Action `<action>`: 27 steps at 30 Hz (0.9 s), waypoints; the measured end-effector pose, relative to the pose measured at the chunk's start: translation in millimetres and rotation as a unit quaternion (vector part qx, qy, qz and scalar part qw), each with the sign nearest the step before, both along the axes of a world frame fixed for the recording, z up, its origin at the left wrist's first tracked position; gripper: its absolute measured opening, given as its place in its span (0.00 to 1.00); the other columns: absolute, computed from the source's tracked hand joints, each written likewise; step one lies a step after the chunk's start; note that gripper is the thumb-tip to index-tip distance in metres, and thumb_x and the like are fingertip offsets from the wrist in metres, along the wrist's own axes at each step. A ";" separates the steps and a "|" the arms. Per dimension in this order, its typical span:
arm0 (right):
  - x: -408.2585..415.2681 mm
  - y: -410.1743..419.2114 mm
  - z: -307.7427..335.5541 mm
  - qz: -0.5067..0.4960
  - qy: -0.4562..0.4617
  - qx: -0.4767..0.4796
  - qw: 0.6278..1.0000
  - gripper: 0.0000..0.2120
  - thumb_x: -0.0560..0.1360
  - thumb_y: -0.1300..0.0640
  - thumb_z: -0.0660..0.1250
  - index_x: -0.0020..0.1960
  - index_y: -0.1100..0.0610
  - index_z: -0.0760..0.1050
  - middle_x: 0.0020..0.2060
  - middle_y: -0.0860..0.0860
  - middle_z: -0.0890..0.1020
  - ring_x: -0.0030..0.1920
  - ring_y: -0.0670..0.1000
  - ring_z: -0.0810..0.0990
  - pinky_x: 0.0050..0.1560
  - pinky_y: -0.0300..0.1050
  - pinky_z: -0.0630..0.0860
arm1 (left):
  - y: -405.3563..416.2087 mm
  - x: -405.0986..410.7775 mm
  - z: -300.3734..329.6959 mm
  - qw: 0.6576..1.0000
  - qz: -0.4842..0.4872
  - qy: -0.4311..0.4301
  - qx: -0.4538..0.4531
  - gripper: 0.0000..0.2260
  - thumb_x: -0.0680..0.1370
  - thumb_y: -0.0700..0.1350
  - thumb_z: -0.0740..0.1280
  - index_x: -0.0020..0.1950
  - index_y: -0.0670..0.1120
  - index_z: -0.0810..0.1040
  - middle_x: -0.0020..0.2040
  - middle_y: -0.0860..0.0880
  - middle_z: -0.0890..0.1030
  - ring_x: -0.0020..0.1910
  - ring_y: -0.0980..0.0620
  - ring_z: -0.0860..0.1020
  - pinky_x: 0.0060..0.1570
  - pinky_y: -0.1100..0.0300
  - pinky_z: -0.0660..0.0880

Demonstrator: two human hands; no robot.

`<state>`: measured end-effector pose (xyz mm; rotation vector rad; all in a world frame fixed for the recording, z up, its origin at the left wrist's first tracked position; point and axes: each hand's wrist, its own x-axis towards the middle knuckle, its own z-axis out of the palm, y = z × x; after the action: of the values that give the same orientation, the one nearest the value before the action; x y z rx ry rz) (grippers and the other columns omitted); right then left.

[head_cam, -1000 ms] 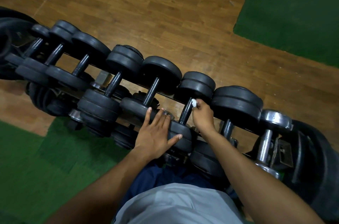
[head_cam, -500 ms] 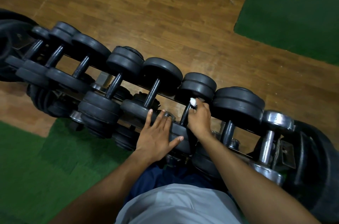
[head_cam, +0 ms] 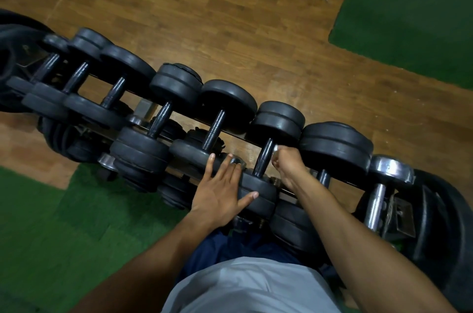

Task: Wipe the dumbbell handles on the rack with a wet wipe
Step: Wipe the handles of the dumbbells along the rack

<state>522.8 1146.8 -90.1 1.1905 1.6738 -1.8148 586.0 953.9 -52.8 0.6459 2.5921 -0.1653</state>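
Note:
A row of black dumbbells lies across the rack (head_cam: 235,134), running from upper left to lower right. My right hand (head_cam: 288,163) grips a white wet wipe (head_cam: 276,148), mostly hidden in the fist, right beside the dark handle (head_cam: 263,157) of one dumbbell. My left hand (head_cam: 220,192) rests flat with straight, spread fingers on the near black plates (head_cam: 258,191) of that dumbbell and its left neighbour.
A chrome dumbbell (head_cam: 378,192) sits at the right end of the rack, beside large black weight plates (head_cam: 435,223). More plates (head_cam: 15,31) stand at the far left. Wooden floor (head_cam: 204,18) lies beyond, with green mats (head_cam: 414,5) at upper right and lower left.
My right hand with the wipe has slid a little down and to the right of the handle, so less of the wipe shows. My left hand has stayed on the plates.

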 end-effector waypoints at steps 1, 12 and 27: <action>5.8 2.5 -1.0 0.053 0.001 0.031 0.998 0.09 0.70 0.69 0.59 0.35 0.60 0.74 0.31 0.51 0.73 0.33 0.49 0.70 0.35 0.43 0.68 | 0.0 -0.1 -0.4 1.000 0.000 -0.001 0.002 0.45 0.80 0.72 0.33 0.84 0.42 0.54 0.84 0.45 0.57 0.83 0.49 0.40 0.77 0.37 0.35; 20.8 -2.3 4.4 0.078 -0.087 -0.018 0.993 0.16 0.76 0.72 0.53 0.38 0.58 0.74 0.35 0.54 0.78 0.37 0.52 0.77 0.39 0.42 0.76 | 0.0 -0.1 -1.0 1.000 -0.004 0.000 0.007 0.44 0.80 0.72 0.35 0.84 0.41 0.53 0.84 0.45 0.56 0.83 0.49 0.42 0.77 0.36 0.34; 33.4 2.3 -0.1 0.320 -0.054 0.153 0.933 0.04 0.72 0.59 0.71 0.41 0.58 0.84 0.38 0.53 0.85 0.40 0.53 0.82 0.42 0.44 0.78 | 0.8 -0.4 -1.6 1.000 0.001 -0.008 0.004 0.45 0.80 0.73 0.33 0.84 0.41 0.52 0.84 0.44 0.55 0.83 0.49 0.40 0.77 0.37 0.33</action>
<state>556.2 1149.1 -90.2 0.7003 2.0194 -1.1012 585.6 954.6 -54.4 0.6442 2.5789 -0.1485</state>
